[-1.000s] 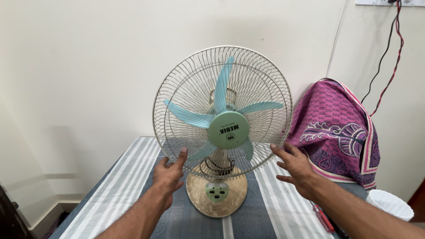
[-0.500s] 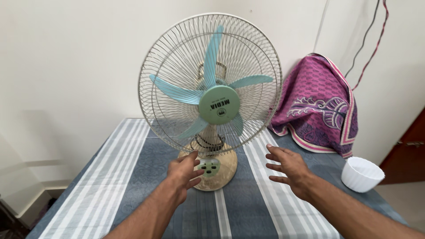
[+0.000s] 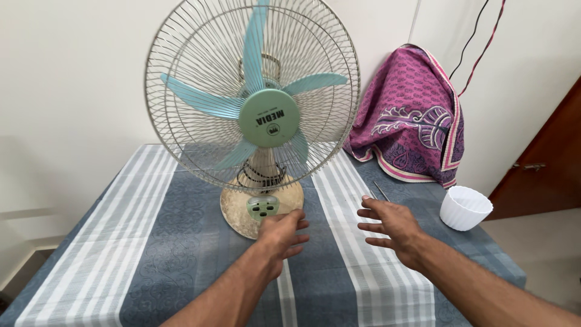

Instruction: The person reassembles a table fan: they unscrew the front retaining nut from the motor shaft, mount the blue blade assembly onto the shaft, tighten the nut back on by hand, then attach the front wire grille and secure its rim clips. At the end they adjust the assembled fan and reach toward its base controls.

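Note:
A table fan (image 3: 254, 103) with pale blue blades and a cream wire guard stands on a round worn base (image 3: 236, 209) on the table. My left hand (image 3: 283, 233) reaches to the front of the base, fingers curled just below the green button panel (image 3: 263, 208), holding nothing. Over the cloth to the right of the base hovers my right hand (image 3: 390, 224), fingers spread, palm down, empty. A thin metal rod (image 3: 381, 191) lies just beyond its fingertips.
The table wears a blue-grey cloth with white stripes (image 3: 151, 242). A purple patterned cloth (image 3: 411, 118) drapes over something at the back right. A small white ribbed bowl (image 3: 465, 208) sits near the right edge. Wires (image 3: 478, 42) hang on the wall; a brown door (image 3: 544, 163) is at right.
Both hands have dropped from the fan's guard toward the base and tabletop. The view has moved closer and tilted down, so the fan sits higher in frame.

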### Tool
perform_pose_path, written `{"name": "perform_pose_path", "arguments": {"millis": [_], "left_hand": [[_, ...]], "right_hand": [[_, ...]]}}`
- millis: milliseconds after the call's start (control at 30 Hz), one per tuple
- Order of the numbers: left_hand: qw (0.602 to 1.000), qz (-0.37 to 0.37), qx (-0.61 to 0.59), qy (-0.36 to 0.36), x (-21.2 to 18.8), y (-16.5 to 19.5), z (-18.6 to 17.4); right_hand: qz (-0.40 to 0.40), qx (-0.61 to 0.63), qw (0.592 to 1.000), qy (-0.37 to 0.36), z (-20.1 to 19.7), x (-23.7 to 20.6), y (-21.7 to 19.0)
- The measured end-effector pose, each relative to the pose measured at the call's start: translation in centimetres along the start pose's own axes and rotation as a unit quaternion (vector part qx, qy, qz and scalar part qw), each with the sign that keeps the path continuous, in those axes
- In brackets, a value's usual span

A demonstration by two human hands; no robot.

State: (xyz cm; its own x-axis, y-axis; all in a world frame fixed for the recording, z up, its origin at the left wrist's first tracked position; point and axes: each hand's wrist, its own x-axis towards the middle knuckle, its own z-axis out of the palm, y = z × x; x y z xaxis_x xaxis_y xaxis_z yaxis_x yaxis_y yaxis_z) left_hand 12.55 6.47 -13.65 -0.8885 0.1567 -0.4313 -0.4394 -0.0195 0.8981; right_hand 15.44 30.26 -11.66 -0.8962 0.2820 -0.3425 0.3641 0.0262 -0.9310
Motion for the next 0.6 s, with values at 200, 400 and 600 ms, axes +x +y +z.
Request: {"name": "perform_pose_path", "arguments": {"millis": [200,400,600], "left_hand": [[1.0,-0.003,0.019,0.001,1.5,-0.6,4.8],[1.0,0.006,0.007,0.012,4.6,-0.8,11.4],[1.0,-0.007,0.008,0.022,7.5,-1.2,17.9]], "right_hand": [[0.018,-0.033,0.999,-0.009,-3.6,3.4,1.2],[0.036,-0.045,0.998,0.0,-9.1,8.4,1.9],[0.033,-0.071,0.997,0.019,-14.4,12.9,2.8]]}}
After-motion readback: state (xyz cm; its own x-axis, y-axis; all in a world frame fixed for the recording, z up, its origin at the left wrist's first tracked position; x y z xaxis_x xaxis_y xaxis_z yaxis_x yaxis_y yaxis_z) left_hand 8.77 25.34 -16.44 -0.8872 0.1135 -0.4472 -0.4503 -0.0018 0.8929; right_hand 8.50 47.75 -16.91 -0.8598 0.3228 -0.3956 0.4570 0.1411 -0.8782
